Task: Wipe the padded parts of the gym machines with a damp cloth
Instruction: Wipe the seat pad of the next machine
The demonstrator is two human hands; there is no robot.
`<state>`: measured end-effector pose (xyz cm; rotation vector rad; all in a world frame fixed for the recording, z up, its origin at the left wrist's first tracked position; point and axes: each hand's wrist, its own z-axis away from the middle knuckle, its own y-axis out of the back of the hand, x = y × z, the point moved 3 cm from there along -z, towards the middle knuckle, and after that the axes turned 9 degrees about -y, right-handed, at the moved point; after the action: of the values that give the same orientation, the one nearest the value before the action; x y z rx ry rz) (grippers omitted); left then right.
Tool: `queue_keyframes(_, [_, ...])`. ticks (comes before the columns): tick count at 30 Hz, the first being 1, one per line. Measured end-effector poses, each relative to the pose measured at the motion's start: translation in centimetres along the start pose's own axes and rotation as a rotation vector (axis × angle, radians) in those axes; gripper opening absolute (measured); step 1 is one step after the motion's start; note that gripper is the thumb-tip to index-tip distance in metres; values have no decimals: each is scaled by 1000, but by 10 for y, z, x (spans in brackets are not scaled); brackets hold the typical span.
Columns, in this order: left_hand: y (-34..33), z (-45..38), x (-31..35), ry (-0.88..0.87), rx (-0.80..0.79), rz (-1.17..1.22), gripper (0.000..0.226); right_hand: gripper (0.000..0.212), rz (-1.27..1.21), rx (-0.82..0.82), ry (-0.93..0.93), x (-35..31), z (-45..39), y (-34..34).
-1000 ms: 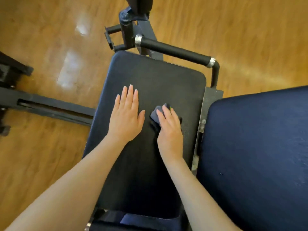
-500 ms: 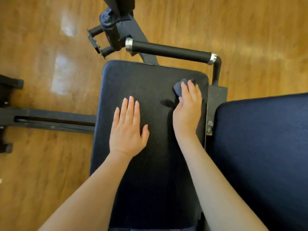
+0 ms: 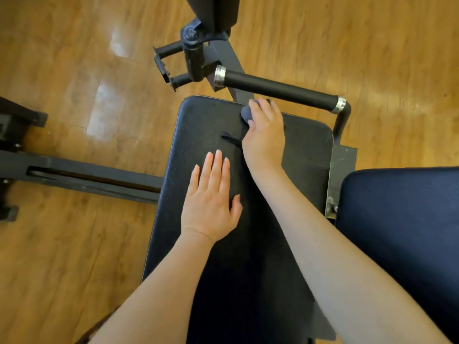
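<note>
Black padded bench [image 3: 305,155], wiping underway: right hand [image 3: 264,135] gripping damp cloth [image 3: 246,114] at far edge, left hand [image 3: 211,197] flat, blue pad [image 3: 402,219] apparently outstanding.

Warm, bright indoor light falls from above, leaving pale glare patches on the glossy wooden floor [image 3: 106,112] at upper left and a broad sheen at upper right. The wide lens bends straight lines near the edges. The forearms at the bottom look soft and slightly blurred, and the black pad [image 3: 305,150] shows little detail.
</note>
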<state>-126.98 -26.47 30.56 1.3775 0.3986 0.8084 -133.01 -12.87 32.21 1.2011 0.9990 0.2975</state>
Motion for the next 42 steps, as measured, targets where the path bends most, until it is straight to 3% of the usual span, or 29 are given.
queue_keyframes(3, [-1, -1, 0, 8, -13, 3, 72, 47, 20, -138, 209, -26, -1, -15])
queue_keyframes(6, [4, 1, -1, 16, 14, 25, 72, 46, 51, -189, 300, -18, -7, -7])
queue_keyframes(11, [5, 5, -2, 56, 62, 104, 74, 43, 73, -199, 331, -18, -6, -3])
queue_keyframes(19, [0, 44, -5, 304, 79, 151, 72, 45, 117, -175, 273, -27, 2, -15])
queue_keyframes(23, [-1, 56, 0, 430, 82, 164, 73, 44, 109, -220, 338, -44, 11, -20])
queue_keyframes(29, [-18, 115, 19, 625, 127, 220, 71, 44, 171, -373, 559, -76, 52, -41])
queue_keyframes(35, [-33, 162, 39, 817, 164, 211, 72, 26, 154, -552, 920, -81, 146, -42])
queue_keyframes(42, [-45, 216, 54, 894, 136, 227, 76, 41, 127, -564, 902, -59, 199, -27])
